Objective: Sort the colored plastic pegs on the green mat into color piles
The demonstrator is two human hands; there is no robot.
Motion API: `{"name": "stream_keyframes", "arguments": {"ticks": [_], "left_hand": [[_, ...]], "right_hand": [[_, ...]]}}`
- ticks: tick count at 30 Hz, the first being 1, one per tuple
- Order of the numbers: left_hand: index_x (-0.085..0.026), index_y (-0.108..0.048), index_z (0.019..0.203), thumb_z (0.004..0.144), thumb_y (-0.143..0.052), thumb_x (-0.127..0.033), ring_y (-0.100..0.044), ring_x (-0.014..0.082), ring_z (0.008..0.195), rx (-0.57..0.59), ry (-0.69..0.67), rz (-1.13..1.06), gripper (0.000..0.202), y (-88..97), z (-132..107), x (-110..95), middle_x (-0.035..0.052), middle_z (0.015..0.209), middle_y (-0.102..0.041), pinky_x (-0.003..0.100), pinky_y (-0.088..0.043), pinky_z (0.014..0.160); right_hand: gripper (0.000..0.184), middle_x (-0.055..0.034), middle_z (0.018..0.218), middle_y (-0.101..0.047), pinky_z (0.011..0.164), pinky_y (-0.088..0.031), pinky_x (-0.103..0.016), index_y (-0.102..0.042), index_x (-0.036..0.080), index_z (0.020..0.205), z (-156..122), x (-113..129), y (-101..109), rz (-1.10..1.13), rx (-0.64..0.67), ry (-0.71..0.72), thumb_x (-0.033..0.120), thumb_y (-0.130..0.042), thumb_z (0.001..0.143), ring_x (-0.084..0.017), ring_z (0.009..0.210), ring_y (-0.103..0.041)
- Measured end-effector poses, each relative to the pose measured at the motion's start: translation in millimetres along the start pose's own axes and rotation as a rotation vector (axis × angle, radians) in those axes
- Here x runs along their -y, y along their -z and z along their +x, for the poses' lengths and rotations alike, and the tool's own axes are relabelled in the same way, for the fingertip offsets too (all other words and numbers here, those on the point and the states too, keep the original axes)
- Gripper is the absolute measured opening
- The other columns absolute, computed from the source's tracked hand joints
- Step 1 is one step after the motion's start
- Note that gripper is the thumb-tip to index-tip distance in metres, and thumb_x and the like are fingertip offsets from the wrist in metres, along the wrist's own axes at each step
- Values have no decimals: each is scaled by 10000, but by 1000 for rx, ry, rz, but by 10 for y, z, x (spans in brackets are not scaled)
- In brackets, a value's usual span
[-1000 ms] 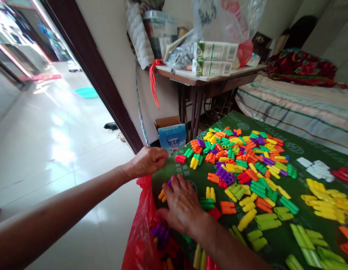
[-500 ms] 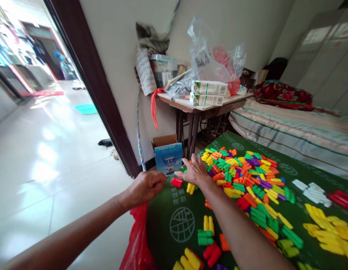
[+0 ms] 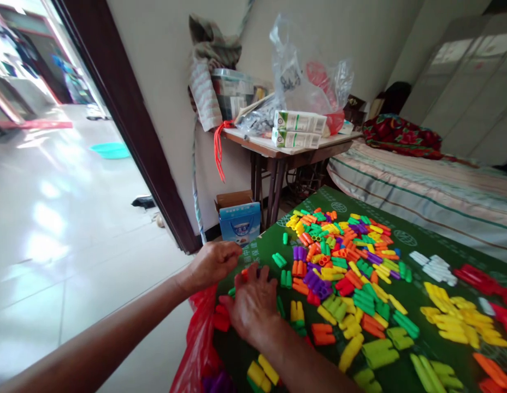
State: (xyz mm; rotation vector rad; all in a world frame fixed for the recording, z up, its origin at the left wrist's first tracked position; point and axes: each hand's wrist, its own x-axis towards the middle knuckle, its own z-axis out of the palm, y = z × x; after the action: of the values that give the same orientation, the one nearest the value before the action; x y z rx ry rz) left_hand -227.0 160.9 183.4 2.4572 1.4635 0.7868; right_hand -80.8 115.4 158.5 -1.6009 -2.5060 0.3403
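Taking the middle of the view as the clock's hub, the left hand (image 3: pixel 216 265) is at seven o'clock, fingers curled tight at the top edge of a red plastic bag (image 3: pixel 196 346), which hangs below it beside the board. Purple pieces show at the bag's mouth; deeper contents are hidden. At six o'clock the right hand (image 3: pixel 253 300) lies palm down over the green board (image 3: pixel 273 243), fingers spread and unclenched, with a few coloured pieces by its thumb and fingertips; whether any sit under the palm, I cannot tell. The main scatter of coloured pieces (image 3: pixel 340 262) covers the board around four o'clock. Near the hub, a blue box (image 3: pixel 240 225) stands with its top open, its inside unseen. Towards twelve, a clear plastic tub (image 3: pixel 233 87) holds dark and white-labelled items, too blurred to name.
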Motion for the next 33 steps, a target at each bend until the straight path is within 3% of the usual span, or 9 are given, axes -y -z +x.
{"name": "stream_keyframes", "arguments": {"ticks": [5, 8, 11, 14, 18, 22, 26, 29, 33], "left_hand": [[-172, -613, 727, 757, -447, -194, -479, 72, 503, 24, 26, 35, 170, -19, 22, -74, -45, 554, -551, 164, -364, 508], [-173, -610, 720, 763, -445, -212, -463, 71, 495, 27, 26, 31, 175, -9, 34, -125, -54, 526, -523, 163, -357, 510], [-169, -619, 739, 768, -441, -222, -460, 70, 499, 25, 28, 21, 188, -27, 41, -113, -56, 535, -526, 164, -358, 522], [-164, -624, 738, 751, -451, -223, -446, 66, 488, 17, 33, 10, 183, -71, 55, -69, -62, 516, -507, 161, -348, 519], [-165, -620, 724, 748, -442, -214, -427, 65, 476, 14, 17, 9, 185, -102, 90, -107, -69, 486, -469, 157, -337, 510], [-165, -626, 736, 771, -426, -200, -441, 65, 488, 25, 19, 46, 206, -83, 100, -230, -64, 505, -494, 153, -347, 518], [-154, -646, 757, 756, -446, -245, -478, 69, 491, 33, 73, 31, 220, -74, 86, -264, -44, 548, -564, 157, -374, 520], [-148, -662, 801, 757, -451, -289, -509, 77, 515, 29, 105, 21, 257, -60, 78, -267, -26, 606, -614, 158, -396, 527], [-149, -670, 831, 774, -444, -351, -489, 77, 492, 34, 137, 12, 308, -33, 76, -265, -36, 562, -584, 157, -393, 509]], "right_hand": [[352, -224, 1325, -506, 774, -547, -483, -630, 106, 1128, -505, 324, 86, 58, 220, 269, 214, -587, 796, -368, 1155, -531], [267, -120, 1166, -615, 835, -541, -417, -643, 183, 1066, -737, 154, 187, 197, 145, 369, 237, -590, 810, -277, 1053, -595], [458, -135, 1323, -541, 1028, -399, -495, -582, 210, 1236, -850, -256, 178, 235, -77, 205, 443, -586, 843, -326, 1270, -443], [714, -198, 1430, -431, 1067, -324, -545, -511, 174, 1352, -912, -586, 33, 214, -85, -32, 600, -599, 785, -393, 1359, -307], [698, -193, 1429, -439, 1078, -308, -553, -541, 168, 1331, -996, -555, -198, 258, -60, -87, 622, -561, 801, -389, 1380, -272], [611, -170, 1451, -418, 1094, -301, -536, -505, 162, 1351, -1006, -223, -247, 369, -3, 67, 511, -544, 851, -361, 1394, -251], [481, -123, 1380, -506, 1085, -359, -410, -557, 163, 1258, -993, -12, -67, 467, 98, 429, 321, -593, 805, -281, 1332, -392], [387, -71, 1340, -546, 1079, -367, -385, -608, 213, 1160, -1101, -135, 45, 484, -42, 476, 365, -611, 805, -238, 1291, -441], [476, -135, 1342, -542, 1075, -368, -474, -590, 159, 1217, -1407, -650, -70, 341, -303, 186, 436, -600, 830, -287, 1316, -404]]}}
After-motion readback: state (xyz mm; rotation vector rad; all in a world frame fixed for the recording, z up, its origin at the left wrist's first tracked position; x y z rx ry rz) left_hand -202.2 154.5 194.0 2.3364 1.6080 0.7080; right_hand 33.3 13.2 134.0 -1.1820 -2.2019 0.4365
